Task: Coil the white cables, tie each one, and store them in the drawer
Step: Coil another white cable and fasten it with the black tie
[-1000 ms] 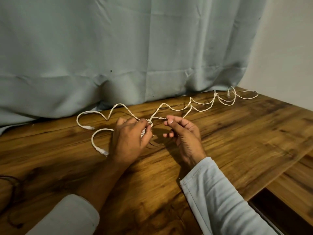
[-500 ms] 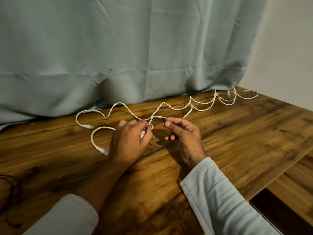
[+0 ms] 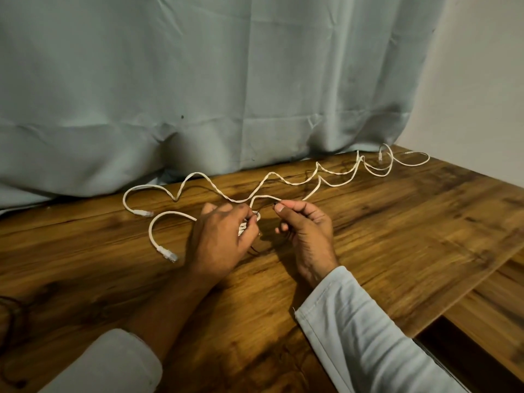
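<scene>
Left hand (image 3: 224, 236) grips a small bunch of folded cable (image 3: 271, 173) strands, fingers curled tight; right hand (image 3: 307, 232) sits just beside it, thumb and forefinger pinching what looks like a thin dark tie (image 3: 254, 249). The cable snakes away over the table (image 3: 397, 236), two plugs (image 3: 144, 213) lying left of the hands, far loops up by the curtain (image 3: 198, 80)

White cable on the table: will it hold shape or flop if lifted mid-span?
Probably floppy: the white cable lies in loose waves on the table. Likely light: the right hand holds a loop with a fingertip pinch. Its kinks may resist neat coiling.
</scene>
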The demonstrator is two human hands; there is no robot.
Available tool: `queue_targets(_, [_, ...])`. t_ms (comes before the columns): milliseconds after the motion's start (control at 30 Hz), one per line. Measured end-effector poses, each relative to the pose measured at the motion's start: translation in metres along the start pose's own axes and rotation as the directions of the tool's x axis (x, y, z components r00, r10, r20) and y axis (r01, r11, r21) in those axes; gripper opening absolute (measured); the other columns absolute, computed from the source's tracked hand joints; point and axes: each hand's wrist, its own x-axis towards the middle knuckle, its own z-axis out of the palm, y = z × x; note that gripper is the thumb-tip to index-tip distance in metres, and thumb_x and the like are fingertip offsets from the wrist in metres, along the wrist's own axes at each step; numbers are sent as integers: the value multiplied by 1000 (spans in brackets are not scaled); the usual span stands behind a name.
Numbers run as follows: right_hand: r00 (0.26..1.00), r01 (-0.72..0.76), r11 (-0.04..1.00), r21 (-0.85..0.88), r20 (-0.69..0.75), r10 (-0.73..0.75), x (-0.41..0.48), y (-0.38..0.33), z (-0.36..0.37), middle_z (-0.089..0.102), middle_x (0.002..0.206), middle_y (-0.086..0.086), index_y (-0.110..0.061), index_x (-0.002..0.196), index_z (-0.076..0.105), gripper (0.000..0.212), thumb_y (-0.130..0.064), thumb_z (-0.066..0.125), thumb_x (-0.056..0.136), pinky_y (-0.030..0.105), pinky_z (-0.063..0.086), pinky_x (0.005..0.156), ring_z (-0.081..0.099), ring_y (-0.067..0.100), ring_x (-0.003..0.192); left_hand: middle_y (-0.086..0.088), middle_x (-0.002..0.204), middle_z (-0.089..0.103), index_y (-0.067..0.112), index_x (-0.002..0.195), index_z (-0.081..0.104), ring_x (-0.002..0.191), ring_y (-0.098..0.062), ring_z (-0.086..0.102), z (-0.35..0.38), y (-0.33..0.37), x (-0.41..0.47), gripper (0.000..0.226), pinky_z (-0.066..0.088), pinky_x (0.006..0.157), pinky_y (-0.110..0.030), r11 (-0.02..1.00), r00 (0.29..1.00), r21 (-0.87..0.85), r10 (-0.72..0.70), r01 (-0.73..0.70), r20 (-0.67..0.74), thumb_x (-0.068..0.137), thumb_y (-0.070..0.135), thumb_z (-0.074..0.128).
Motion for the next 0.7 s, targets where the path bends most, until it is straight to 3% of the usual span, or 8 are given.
queue_targets(267, [999,51,998,-49,7,-50,-1,2,0,68,84,11,-2,91,72,12,8,72,86,19,49,54,54,8,55,0,80,71,19,91,71,70,-13,43,-1,5,1,35,33,71,-32,999,999,4,38,-38,-13,94,42,44])
queue_targets(400, [997,78,994,-77,31,-76,-2,2,1,70,86,11,-3,90,72,12,9,71,87,19,49,55,58,8,60,0,80,71,20,90,71,68,-21,55,1,5,2,33,33,72,-32,999,999,6,45,-45,-7,94,41,46])
queue_targets(700, [959,276,918,-285,19,-282,5,7,-3,71,76,5,-4,89,73,13,8,75,85,21,50,56,59,9,59,0,84,69,23,96,70,75,-21,51,5,5,0,34,38,69,-35,997,996,39,59,-62,62,94,45,44])
